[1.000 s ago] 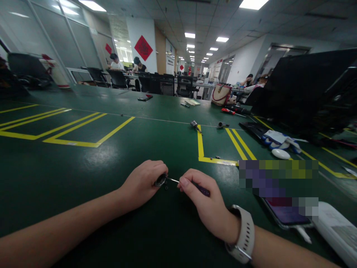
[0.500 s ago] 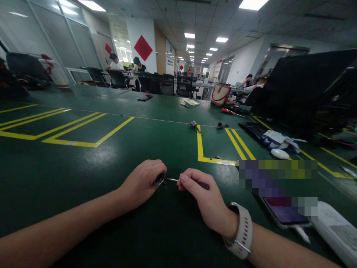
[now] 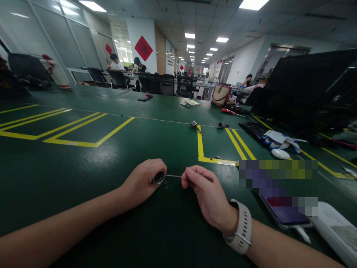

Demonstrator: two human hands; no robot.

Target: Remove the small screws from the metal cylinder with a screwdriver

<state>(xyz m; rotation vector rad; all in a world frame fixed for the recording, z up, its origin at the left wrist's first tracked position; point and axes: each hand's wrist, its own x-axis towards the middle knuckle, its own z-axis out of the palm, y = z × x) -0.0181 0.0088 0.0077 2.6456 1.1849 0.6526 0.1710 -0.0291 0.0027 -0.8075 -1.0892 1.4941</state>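
My left hand point(image 3: 142, 182) is wrapped round a hollow metal cylinder point(image 3: 158, 178), its open round end facing right; the rest of the part is hidden in the fist. Between finger and thumb, my right hand point(image 3: 206, 195) grips a thin screwdriver point(image 3: 175, 176) with a dark handle mostly covered by the fingers. The shaft runs left to the mouth of the cylinder; how deep its tip sits cannot be made out. Small dark rings or nuts point(image 3: 166, 187) lie on the green table point(image 3: 125, 238) just below the cylinder.
Two metal parts, one knobbed point(image 3: 194, 125) and one tubular point(image 3: 221, 125), lie beyond my hands near yellow tape. Small pieces point(image 3: 217, 157) rest by the tape corner. To the right are a phone point(image 3: 287, 212), gloves point(image 3: 280, 139), a white oval object point(image 3: 280, 153) and a red screwdriver point(image 3: 228, 111).
My right hand has shifted slightly right and up, its fingers rolled round the screwdriver handle, which shows less now. The left hand and the cylinder have stayed almost still.
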